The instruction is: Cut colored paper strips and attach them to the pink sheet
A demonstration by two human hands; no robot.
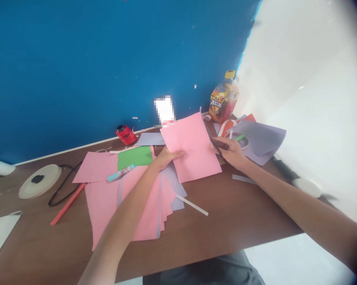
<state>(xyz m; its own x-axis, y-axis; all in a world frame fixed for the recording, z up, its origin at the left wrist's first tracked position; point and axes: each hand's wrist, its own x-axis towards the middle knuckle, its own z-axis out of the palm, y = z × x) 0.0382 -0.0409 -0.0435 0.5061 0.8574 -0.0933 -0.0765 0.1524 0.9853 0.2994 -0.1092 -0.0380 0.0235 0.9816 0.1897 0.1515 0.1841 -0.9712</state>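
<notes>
A sheet of pink paper (192, 148) is raised above the table, tilted toward me. My left hand (168, 157) pinches its lower left side, thumb lying on the front. At the sheet's right edge, my right hand (230, 150) is closed round dark scissors (215, 146). Their blades run up along that edge, and a thin strip curls near the top right corner. Below my left forearm lies a fanned stack of pink sheets (139, 213) with some grey-purple ones. A light blue glue stick (121, 173) rests across the stack beside a green sheet (135, 157).
A tea bottle (224, 97) stands in the back corner, near purple sheets (258, 136) and paper strips. Further left are a red spool-like item (126, 135), a round white lid-like disc (40, 181) and a red strip (68, 204). A blue wall (107, 71) borders the brown table (214, 221).
</notes>
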